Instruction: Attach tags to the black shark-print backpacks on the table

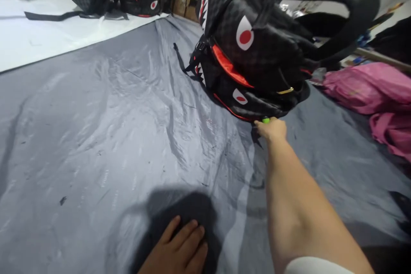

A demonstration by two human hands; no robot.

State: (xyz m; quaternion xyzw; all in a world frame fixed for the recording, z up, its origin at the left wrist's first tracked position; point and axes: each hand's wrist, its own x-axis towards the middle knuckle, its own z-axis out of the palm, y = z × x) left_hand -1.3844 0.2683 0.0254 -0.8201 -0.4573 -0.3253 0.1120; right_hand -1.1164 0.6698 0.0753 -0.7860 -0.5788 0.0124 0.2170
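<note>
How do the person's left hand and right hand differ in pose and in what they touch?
The left hand lies flat, fingers spread, on the grey sheet, near the camera. The right hand is stretched far forward, closed around a small green thing, at the edge of the black shark-face backpack. Both are bare.

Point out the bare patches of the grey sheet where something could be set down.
Bare: grey sheet between the left hand, the white sheet and the backpacks. Crowded: around the right hand at the backpacks, and beside the pink bags.
</note>
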